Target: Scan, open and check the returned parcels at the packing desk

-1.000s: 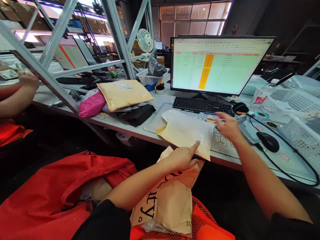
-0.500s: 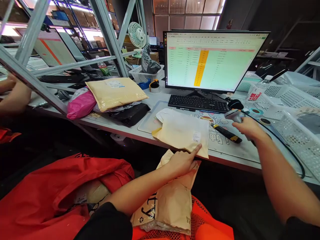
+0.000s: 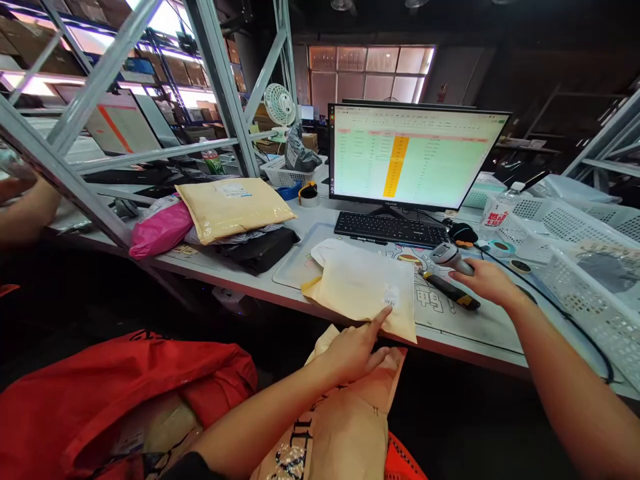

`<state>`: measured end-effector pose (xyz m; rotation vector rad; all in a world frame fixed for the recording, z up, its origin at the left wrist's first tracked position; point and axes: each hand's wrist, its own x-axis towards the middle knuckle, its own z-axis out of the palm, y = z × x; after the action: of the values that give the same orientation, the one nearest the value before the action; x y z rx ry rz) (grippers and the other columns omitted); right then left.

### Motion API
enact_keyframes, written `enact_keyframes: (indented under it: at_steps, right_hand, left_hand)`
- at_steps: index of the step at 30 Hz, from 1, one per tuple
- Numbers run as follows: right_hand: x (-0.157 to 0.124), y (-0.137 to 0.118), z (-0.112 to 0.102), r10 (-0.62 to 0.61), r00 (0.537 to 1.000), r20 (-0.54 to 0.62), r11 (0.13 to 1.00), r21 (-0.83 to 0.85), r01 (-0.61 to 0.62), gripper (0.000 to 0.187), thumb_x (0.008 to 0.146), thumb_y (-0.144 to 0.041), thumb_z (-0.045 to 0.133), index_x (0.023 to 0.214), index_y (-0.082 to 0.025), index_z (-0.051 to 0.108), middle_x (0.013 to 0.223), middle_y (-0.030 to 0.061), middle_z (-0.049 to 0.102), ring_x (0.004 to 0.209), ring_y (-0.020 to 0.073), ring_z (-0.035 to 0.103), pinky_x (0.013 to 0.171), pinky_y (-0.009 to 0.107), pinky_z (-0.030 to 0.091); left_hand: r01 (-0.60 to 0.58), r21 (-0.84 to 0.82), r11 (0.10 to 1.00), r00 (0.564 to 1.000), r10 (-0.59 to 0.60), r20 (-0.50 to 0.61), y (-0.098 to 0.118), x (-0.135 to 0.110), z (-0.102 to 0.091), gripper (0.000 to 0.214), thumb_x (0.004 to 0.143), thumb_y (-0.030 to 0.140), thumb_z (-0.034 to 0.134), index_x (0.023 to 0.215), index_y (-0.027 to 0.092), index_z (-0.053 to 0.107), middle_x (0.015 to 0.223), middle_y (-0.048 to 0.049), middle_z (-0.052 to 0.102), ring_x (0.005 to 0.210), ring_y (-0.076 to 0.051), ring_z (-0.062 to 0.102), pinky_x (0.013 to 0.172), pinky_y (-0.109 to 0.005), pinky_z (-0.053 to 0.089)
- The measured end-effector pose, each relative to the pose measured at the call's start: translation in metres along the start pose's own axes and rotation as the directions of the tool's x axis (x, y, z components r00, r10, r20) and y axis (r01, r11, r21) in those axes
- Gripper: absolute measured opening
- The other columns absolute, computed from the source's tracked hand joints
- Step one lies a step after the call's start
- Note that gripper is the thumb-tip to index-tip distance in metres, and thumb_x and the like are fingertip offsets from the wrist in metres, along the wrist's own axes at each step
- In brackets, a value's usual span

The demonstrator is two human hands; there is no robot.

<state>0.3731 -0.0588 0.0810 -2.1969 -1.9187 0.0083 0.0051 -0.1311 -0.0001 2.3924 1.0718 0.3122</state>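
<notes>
My right hand (image 3: 483,280) grips a grey handheld barcode scanner (image 3: 450,257) above the desk, its head turned toward the middle of the desk. The pale yellow mailer envelope (image 3: 350,283) lies flat at the desk's front edge and carries a small white barcode label (image 3: 391,295). With the index finger stretched out, my left hand (image 3: 353,350) touches the envelope just below that label; its thumb stands apart. Beneath the left hand and forearm is a brown paper mailer bag (image 3: 350,427), partly hidden. A yellow and black utility knife (image 3: 450,291) rests between envelope and right hand.
On the desk's left lie a padded yellow envelope (image 3: 235,210), a pink parcel (image 3: 163,227) and a black parcel (image 3: 263,250). A keyboard (image 3: 390,229) and monitor (image 3: 420,157) stand behind. White baskets (image 3: 595,293) line the right; a red bag (image 3: 125,380) is below left.
The view has tilted up a little. My right hand has brought the scanner slightly left and turned its head toward the envelope. My left index finger stays by the label.
</notes>
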Motion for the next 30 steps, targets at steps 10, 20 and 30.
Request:
enact_keyframes:
  at_steps: [10,20,30]
  right_hand:
    - [0.002,-0.008,0.015,0.001,0.996,0.084,0.98,0.199,-0.018,0.044,0.088,-0.059,0.061,0.101,-0.019,0.074,0.081,0.0076,0.072,0.075,0.0251,0.066,0.064,0.033,0.046]
    - [0.029,-0.02,-0.019,-0.082,0.962,0.261,0.969,0.245,0.017,0.057,0.082,-0.073,0.067,0.104,-0.02,0.073,0.078,0.0073,0.068,0.061,0.021,0.059,0.051,0.031,0.04]
    - [0.006,-0.021,0.028,-0.022,0.979,-0.201,0.996,-0.087,0.005,0.054,0.097,-0.05,0.047,0.124,-0.011,0.073,0.115,0.0273,0.072,0.112,0.0425,0.066,0.094,0.054,0.049]
  left_hand:
    - [0.059,-0.218,0.974,0.987,-0.089,-0.132,-0.029,-0.001,0.017,0.088,0.099,0.033,0.057,0.169,0.028,0.005,0.094,-0.0015,0.075,0.086,-0.025,0.071,0.075,-0.032,0.047]
    - [0.09,-0.239,0.967,0.959,-0.149,-0.242,-0.038,-0.011,0.012,0.076,0.101,0.033,0.056,0.167,0.023,0.018,0.093,-0.0021,0.076,0.088,-0.024,0.072,0.081,-0.033,0.05]
    - [0.124,-0.181,0.976,0.974,-0.154,-0.163,-0.053,-0.029,-0.031,0.077,0.102,0.035,0.057,0.167,0.024,0.018,0.089,0.0004,0.072,0.083,-0.019,0.069,0.08,-0.028,0.048]
